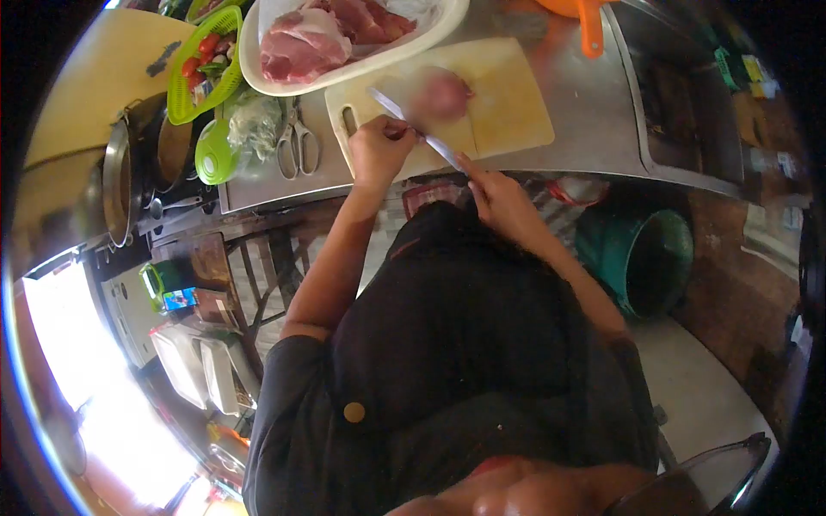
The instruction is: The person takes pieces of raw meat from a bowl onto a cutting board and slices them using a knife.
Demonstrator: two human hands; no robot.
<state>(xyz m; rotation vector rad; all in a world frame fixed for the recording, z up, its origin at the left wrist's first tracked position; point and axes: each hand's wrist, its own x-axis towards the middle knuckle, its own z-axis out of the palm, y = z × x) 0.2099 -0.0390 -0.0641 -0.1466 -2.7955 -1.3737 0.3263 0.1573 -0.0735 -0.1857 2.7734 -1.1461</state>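
Note:
My right hand (503, 202) is wrapped round the handle of a knife (443, 152). Its blade slants up and left across the near part of a pale yellow cutting board (508, 73). My left hand (381, 150) is closed, thumb and fingers pinched together close beside the blade; whatever they pinch is too small to make out. Just beyond the blade lies a piece of red meat (445, 95), partly blurred. Large cuts of raw meat (305, 47) sit in a white tub (361, 76) behind the board.
Kitchen scissors (298, 148), a plastic bag (255, 125) and a green lidded container (215, 153) lie left of the board. A green basket (182, 95) holds vegetables. Pans (120, 181) stand farther left. A sink (688, 129) is at right, with a green bin (632, 258) below the counter.

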